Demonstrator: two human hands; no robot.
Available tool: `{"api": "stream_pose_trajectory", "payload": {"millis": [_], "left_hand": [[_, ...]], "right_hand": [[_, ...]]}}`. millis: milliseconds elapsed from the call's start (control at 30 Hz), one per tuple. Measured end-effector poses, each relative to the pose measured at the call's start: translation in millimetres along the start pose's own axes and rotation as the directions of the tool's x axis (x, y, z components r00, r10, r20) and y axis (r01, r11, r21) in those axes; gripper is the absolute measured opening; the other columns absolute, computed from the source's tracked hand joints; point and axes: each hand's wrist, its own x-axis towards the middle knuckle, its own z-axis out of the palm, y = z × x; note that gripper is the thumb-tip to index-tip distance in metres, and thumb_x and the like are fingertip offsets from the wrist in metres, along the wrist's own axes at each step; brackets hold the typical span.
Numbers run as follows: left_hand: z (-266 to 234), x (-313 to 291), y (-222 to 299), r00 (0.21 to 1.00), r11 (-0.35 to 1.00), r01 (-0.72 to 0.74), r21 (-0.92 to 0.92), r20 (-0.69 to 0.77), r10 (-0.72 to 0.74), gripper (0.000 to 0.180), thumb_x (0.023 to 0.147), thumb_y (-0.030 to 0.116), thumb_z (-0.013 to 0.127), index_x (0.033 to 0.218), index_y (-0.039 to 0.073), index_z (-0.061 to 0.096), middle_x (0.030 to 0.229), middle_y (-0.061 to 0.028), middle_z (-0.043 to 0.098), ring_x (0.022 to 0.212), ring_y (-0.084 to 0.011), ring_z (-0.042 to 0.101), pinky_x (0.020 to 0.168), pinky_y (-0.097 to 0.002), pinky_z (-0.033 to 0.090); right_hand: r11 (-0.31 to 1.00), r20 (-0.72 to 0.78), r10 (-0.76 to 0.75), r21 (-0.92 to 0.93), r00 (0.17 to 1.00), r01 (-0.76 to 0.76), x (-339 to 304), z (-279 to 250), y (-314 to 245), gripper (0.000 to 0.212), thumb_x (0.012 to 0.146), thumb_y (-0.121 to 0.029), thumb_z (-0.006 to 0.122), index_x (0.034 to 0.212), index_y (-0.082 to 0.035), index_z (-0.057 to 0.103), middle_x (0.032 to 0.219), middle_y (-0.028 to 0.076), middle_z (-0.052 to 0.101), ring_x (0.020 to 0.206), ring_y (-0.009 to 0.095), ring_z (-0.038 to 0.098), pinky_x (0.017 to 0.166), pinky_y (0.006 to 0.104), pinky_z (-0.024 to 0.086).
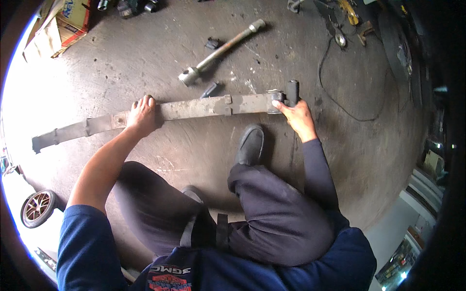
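A long grey leaf spring [194,109] lies across the floor in front of me, slightly bowed, with clips along its length. My left hand [142,115] is closed over it left of its middle, fingers wrapped past the far edge. At its right end, my right hand [299,120] grips the spring's eye, the thumb lying on top. A black cylindrical piece [292,91] stands out from that end beside the thumb; how it is fastened is hidden. Just beyond the spring rests a small dark cylinder [210,89], partly covered by it.
A rusty socket bar [221,54] lies farther off, near a small black part [212,43]. There is a torn cardboard box [73,24] at the far left. A thin cable [323,72] curls on the right. A wheel [39,208] sits at the left; my shoe [251,144] is near the spring.
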Motion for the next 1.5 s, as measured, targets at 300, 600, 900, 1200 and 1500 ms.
{"api": "stream_pose_trajectory", "payload": {"millis": [300, 600, 900, 1200, 1500], "left_hand": [[3.9, 10.4, 17.2, 0.998, 0.993, 0.017, 0.113, 0.060, -0.024, 0.067, 0.087, 0.037, 0.080, 0.131, -0.001, 0.047, 0.128, -0.0187, 0.053, 0.125, -0.0345, 0.057, 0.103, -0.0502, 0.046], [3.3, 8.6, 19.1, 0.997, 0.982, 0.021, 0.186, 0.072, -0.035, 0.065, 0.088, 0.033, 0.077, 0.135, 0.000, 0.047, 0.130, -0.0179, 0.055, 0.126, -0.0342, 0.058, 0.103, -0.0506, 0.047], [1.3, 10.0, 19.3, 0.993, 0.990, 0.085, 0.113, 0.071, -0.094, 0.077, 0.084, 0.042, 0.084, 0.134, 0.000, 0.044, 0.131, -0.0208, 0.052, 0.128, -0.0381, 0.054, 0.107, -0.0525, 0.043], [-15.3, 27.1, 38.5, 0.891, 0.920, 0.073, 0.385, 0.389, -0.234, 0.097, 0.097, 0.054, 0.065, 0.162, -0.001, 0.018, 0.165, -0.0292, 0.027, 0.150, -0.0440, 0.037, 0.118, -0.0555, 0.038], [-10.7, 43.0, 49.9, 0.835, 0.877, 0.265, 0.400, 0.360, -0.416, 0.080, 0.093, 0.049, 0.072, 0.150, 0.005, 0.036, 0.149, -0.0214, 0.043, 0.137, -0.0382, 0.049, 0.111, -0.0530, 0.043]], "right_hand": [[0.996, -0.015, -0.017, 0.092, 1.000, 0.018, 26.8, 12.3, 48.6, 0.049, 0.080, -0.045, 0.092, 0.098, -0.003, 0.075, 0.089, 0.006, 0.075, 0.081, 0.016, 0.067, 0.080, 0.0352, 0.054], [0.998, 0.014, 0.024, 0.053, 1.000, -0.025, 37.4, 14.6, 43.2, 0.053, 0.079, -0.050, 0.091, 0.089, -0.002, 0.073, 0.084, 0.008, 0.073, 0.080, 0.019, 0.067, 0.081, 0.0356, 0.054], [0.995, 0.069, -0.086, -0.040, 0.994, 0.089, 41.6, 9.8, 34.3, 0.054, 0.082, -0.050, 0.089, 0.096, 0.001, 0.074, 0.083, 0.010, 0.073, 0.079, 0.020, 0.067, 0.078, 0.0385, 0.054], [0.976, 0.165, -0.100, -0.177, 0.981, 0.129, 57.9, 7.5, 35.8, 0.058, 0.085, -0.050, 0.083, 0.104, 0.003, 0.071, 0.097, 0.029, 0.074, 0.098, 0.044, 0.074, 0.085, 0.0471, 0.056], [0.940, 0.245, 0.056, -0.341, 0.968, 0.032, 71.1, 14.3, 23.7, 0.064, 0.087, -0.051, 0.081, 0.110, 0.007, 0.066, 0.113, 0.032, 0.070, 0.108, 0.047, 0.069, 0.094, 0.0515, 0.054]]}}
